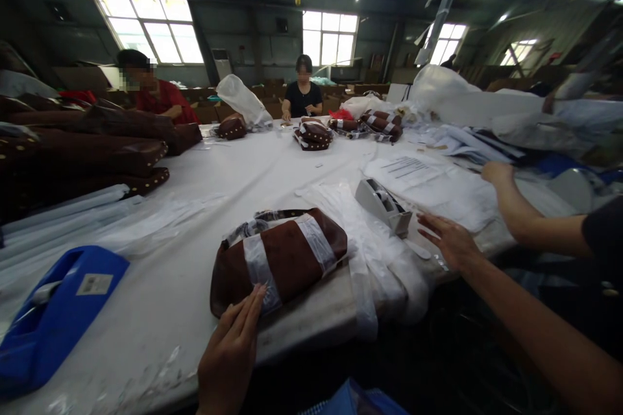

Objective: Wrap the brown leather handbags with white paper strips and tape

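Note:
A brown handbag (292, 253) with two bands of pale translucent wrap around it lies on the white-covered table, its strap bunched along the far side. My left hand (236, 343) rests its outstretched fingers on the near edge of the bag, at the left band; it does not grip. Past the bag's right end, my right hand (450, 241) is open, fingers spread, beside a grey tape dispenser (384, 204). No object shows in it. Thin white plastic sheets (363, 259) lie between the bag and the dispenser, draping over the table edge.
A blue tape dispenser (63, 318) stands at the left. Stacked brown bags (82, 155) fill the far left. A co-worker's bare arm (520, 207) reaches in from the right, near printed paper (413, 168). Two people (304, 94) sit across, with wrapped bags (313, 134) before them.

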Action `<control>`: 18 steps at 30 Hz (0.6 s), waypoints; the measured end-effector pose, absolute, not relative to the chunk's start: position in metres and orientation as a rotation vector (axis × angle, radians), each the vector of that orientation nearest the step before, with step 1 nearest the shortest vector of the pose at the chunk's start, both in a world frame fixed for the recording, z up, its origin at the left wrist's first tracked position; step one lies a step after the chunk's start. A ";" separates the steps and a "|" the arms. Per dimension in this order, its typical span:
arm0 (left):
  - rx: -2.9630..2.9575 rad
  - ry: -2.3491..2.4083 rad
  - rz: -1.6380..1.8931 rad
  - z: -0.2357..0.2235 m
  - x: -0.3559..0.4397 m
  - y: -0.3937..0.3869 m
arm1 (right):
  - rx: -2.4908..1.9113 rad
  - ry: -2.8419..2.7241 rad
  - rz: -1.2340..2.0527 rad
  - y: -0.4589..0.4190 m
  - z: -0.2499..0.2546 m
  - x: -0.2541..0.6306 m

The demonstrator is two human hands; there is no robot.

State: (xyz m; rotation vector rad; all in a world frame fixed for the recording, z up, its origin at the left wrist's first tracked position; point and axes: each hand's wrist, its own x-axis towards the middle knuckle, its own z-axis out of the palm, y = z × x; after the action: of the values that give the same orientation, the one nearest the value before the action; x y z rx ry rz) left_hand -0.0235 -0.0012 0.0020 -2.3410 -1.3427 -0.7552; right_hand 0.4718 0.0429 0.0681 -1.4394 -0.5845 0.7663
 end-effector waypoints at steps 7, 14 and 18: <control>-2.321 -1.316 -0.747 0.005 -0.021 0.000 | -1.689 -0.720 0.695 0.041 0.017 0.482; -2.315 -1.306 -0.751 0.006 -0.022 -0.001 | -1.908 -0.968 0.353 0.038 0.032 0.512; -2.359 -1.279 -0.751 0.005 -0.025 0.000 | -1.906 -1.726 -0.186 0.005 0.071 0.525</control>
State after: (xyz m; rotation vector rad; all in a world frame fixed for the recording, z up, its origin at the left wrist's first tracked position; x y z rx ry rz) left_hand -0.0249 0.0000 0.0048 -2.3587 -1.2788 -0.7505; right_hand 0.5253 0.0054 0.0710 -1.9057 -1.7259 -0.1857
